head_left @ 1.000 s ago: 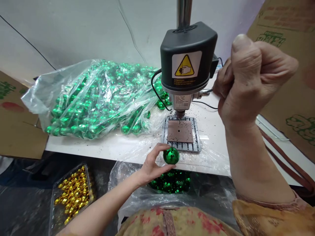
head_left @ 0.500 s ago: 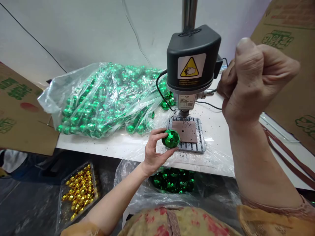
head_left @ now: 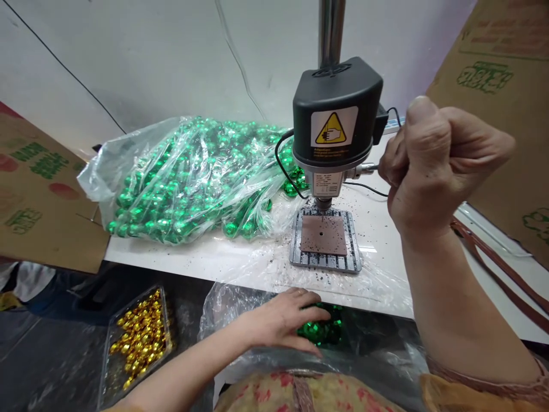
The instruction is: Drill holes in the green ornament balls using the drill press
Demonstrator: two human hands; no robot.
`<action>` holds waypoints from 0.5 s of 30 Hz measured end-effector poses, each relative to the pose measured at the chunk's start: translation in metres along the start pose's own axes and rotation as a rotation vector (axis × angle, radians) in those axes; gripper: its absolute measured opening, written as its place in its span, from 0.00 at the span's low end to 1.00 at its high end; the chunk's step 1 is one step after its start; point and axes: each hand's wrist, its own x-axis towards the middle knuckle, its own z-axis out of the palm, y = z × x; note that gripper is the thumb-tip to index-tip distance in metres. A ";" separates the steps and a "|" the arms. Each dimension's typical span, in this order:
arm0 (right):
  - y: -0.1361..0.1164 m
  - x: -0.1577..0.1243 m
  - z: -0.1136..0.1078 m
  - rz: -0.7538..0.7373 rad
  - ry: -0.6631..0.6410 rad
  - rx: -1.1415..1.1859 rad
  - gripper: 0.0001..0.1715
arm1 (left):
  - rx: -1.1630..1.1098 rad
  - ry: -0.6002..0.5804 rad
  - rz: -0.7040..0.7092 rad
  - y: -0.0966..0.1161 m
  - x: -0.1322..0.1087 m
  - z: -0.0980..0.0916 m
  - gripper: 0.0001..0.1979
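Note:
My right hand (head_left: 441, 166) is closed round the feed lever (head_left: 366, 168) of a small black drill press (head_left: 337, 114). Below the chuck, a brown pad (head_left: 322, 234) with a small hole lies on the slotted metal base (head_left: 295, 254), sprinkled with dark chips. My left hand (head_left: 287, 320) is over the faceted green balls (head_left: 332, 329) in a clear plastic bag (head_left: 227, 309) just below the table edge. Its fingers are spread, palm down; whether the fingertips touch a ball is hard to see.
A big clear bag of green balls (head_left: 184, 183) lies on the white table (head_left: 193, 257) left of the press. Cardboard boxes (head_left: 47, 189) stand at both sides. A clear tray (head_left: 105, 366) of gold balls sits low at left. A brown strap (head_left: 501, 280) lies at right.
My left hand has moved from beside the press base, where it held a green ball, down to the bag below the table edge. My right hand stays on the lever.

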 end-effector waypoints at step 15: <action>-0.003 -0.001 0.001 0.014 0.003 -0.013 0.26 | 0.455 0.208 -0.888 -0.181 0.101 -0.106 0.10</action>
